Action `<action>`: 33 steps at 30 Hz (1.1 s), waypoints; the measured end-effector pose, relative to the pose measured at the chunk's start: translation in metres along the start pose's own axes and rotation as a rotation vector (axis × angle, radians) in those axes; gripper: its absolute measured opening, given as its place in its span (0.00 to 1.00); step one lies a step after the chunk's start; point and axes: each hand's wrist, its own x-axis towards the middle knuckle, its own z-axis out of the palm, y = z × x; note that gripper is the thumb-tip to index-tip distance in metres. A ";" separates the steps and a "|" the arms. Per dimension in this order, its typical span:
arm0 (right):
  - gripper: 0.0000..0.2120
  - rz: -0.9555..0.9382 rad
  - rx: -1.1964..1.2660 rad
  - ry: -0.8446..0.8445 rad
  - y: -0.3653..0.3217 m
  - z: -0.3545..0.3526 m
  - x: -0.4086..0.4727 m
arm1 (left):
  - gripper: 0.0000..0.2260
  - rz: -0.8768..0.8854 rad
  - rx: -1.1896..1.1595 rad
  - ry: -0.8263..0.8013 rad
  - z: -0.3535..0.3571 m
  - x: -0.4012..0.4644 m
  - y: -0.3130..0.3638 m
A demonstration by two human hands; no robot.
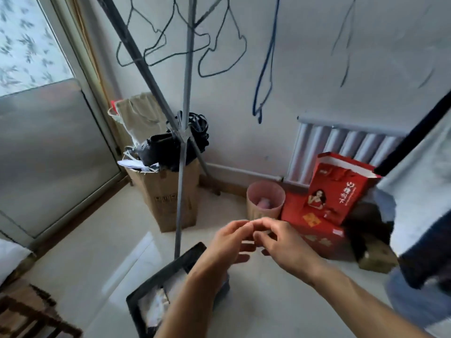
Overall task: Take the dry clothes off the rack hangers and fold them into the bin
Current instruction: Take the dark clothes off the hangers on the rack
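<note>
From the head view, we see the left hand (229,242) and the right hand (283,242) meeting in front of us above the floor, fingertips touching each other. The fingers of both are loosely curled and a little apart, and we see nothing held between them.

The rack (181,167) stands just beyond the hands, its grey poles crossing near the middle and running up out of the picture, one leg coming down to the floor beside the bin. Bare wire hangers (219,57) hang from its top, dangling downward against the wall. The bin (168,284), dark-rimmed and rectangular, sits on the floor under the left forearm, its long axis running away from us to the right; pale folded cloth lies inside.

Behind the rack stands a cardboard box (168,196) stuffed with dark things. To the right are a pink wastebasket (264,201), red boxes (336,191) and a radiator (341,147).
</note>
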 end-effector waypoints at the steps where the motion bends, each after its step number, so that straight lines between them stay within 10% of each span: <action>1: 0.11 -0.010 -0.014 0.049 0.002 -0.030 -0.021 | 0.09 0.029 0.029 -0.035 0.031 -0.006 0.012; 12: 0.09 -0.202 -0.238 0.312 0.001 -0.222 -0.166 | 0.09 0.327 0.113 -0.316 0.229 -0.063 0.089; 24: 0.10 -0.387 -0.207 0.715 -0.065 -0.375 -0.144 | 0.15 0.617 0.100 -0.123 0.332 -0.071 0.208; 33: 0.05 0.057 -0.131 0.776 -0.069 -0.437 -0.046 | 0.20 0.581 0.248 -0.103 0.346 -0.053 0.247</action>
